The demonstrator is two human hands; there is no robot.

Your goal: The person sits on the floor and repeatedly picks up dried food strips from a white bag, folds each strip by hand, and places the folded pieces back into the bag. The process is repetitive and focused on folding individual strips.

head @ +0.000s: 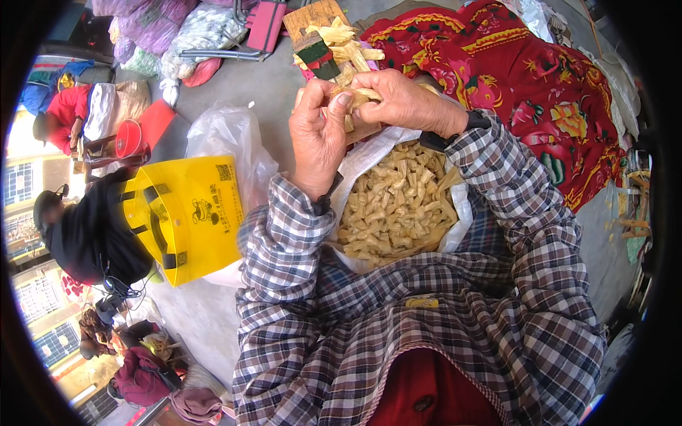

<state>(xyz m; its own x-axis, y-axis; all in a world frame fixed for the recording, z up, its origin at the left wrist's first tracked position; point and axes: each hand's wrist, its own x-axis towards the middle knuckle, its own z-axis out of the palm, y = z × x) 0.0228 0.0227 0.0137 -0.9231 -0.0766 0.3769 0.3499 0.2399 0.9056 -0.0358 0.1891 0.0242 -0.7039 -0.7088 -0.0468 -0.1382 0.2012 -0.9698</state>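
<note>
Both hands are raised above the far rim of an open white sack (462, 213). My left hand (321, 128) and my right hand (402, 104) pinch a pale yellow strip of plant-like material (366, 95) between thumbs and fingers. Inside the sack lie many small knotted pieces (397, 199) of the same tan colour. Just beyond my fingers, more flat yellowish strips (349, 47) are piled near a wooden board (314, 18). A dark green block with a red patch (317, 55) stands beside my left fingertips; its kind is unclear.
A yellow bag (213, 213) stands at the left beside a clear plastic bag (226, 138). A red floral blanket (495, 80) spreads at the right. Stuffed plastic bags (208, 37) and a pink folding chair (265, 26) lie beyond. Several people sit at the left, near a red bucket (129, 139).
</note>
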